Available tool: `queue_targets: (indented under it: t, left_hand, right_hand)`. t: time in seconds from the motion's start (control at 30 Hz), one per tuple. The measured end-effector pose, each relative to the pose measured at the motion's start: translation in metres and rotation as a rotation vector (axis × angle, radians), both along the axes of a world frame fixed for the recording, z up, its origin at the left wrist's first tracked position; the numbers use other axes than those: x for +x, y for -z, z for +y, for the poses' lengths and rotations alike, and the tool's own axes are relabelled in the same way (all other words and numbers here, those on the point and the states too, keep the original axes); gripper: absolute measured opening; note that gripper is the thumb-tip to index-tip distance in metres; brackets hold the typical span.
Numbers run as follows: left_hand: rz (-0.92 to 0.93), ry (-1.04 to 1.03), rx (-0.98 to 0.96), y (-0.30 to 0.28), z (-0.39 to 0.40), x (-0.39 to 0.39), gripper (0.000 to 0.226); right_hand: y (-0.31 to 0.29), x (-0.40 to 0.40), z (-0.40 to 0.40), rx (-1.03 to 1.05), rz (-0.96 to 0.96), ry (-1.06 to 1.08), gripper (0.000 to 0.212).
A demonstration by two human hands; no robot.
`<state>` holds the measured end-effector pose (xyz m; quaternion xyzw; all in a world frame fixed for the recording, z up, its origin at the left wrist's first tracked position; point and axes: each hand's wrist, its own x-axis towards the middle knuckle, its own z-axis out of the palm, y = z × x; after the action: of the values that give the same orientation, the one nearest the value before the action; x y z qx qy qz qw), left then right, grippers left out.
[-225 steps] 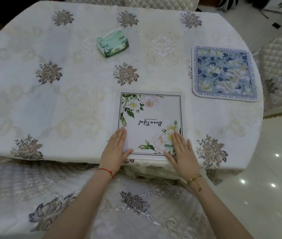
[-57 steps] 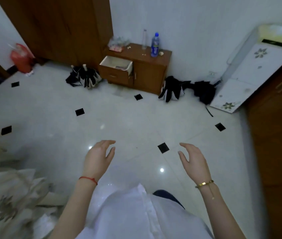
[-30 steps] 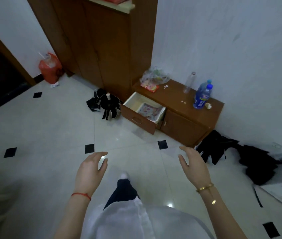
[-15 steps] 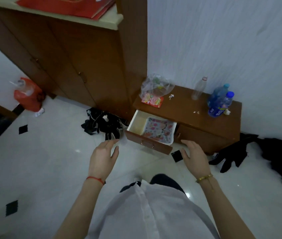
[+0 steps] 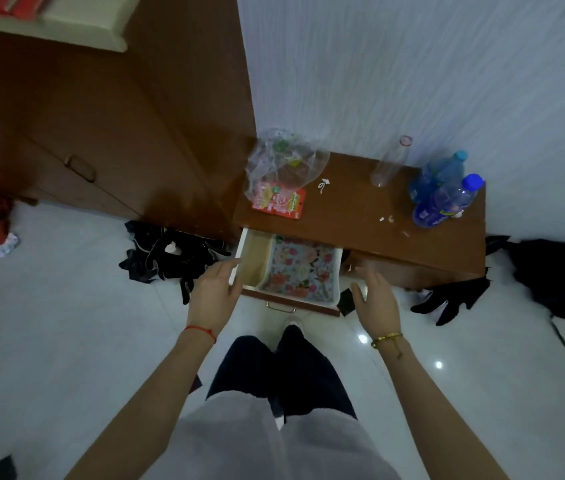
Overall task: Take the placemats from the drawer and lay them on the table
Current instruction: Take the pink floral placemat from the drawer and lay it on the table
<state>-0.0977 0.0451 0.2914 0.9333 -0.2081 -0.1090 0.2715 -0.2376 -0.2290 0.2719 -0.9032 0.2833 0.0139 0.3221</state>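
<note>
A low wooden cabinet stands against the wall with its drawer [image 5: 254, 261] pulled out. Inside the drawer lies a placemat [image 5: 303, 271] with pink and red flowers on a pale ground. My left hand [image 5: 214, 292] hovers at the drawer's left front corner, fingers straight and empty. My right hand [image 5: 374, 299] hovers at the drawer's right front corner, also with relaxed fingers and nothing in it. Neither hand touches the placemat. The table is out of view.
On the cabinet top [image 5: 350, 216] sit a clear plastic bag [image 5: 283, 162] over a red packet, an empty bottle [image 5: 390, 161] and two blue water bottles [image 5: 442, 192]. A tall wardrobe [image 5: 101, 116] stands left. Black clothing [image 5: 170, 258] lies on the white floor on both sides.
I have walked from the table to the cabinet. The drawer is now right below me and both empty hands have come up to its front corners.
</note>
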Motion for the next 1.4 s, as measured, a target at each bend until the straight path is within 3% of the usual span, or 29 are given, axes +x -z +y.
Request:
queue_targets:
  t: [0.23, 0.47, 0.7, 1.03, 1.4]
  left_hand:
    - [0.18, -0.002, 0.064, 0.116, -0.05, 0.062, 0.036]
    - [0.322, -0.004, 0.136, 0.278, -0.074, 0.091, 0.035]
    - [0.522, 0.013, 0.288, 0.375, -0.071, 0.095, 0.039]
    - [0.749, -0.148, 0.293, 0.398, -0.076, 0.092, 0.036]
    - [0.821, -0.178, 0.12, 0.318, -0.063, 0.1, 0.031]
  right_hand:
    - [0.11, 0.056, -0.023, 0.031, 0.106, 0.055, 0.035]
    - [0.253, 0.075, -0.031, 0.056, 0.13, 0.108, 0.039]
    - [0.306, 0.076, -0.027, 0.012, 0.03, 0.165, 0.044]
    - [0.314, 0.075, -0.017, 0.06, -0.008, 0.313, 0.04]
    - [0.268, 0.064, -0.001, 0.181, 0.087, 0.268, 0.026]
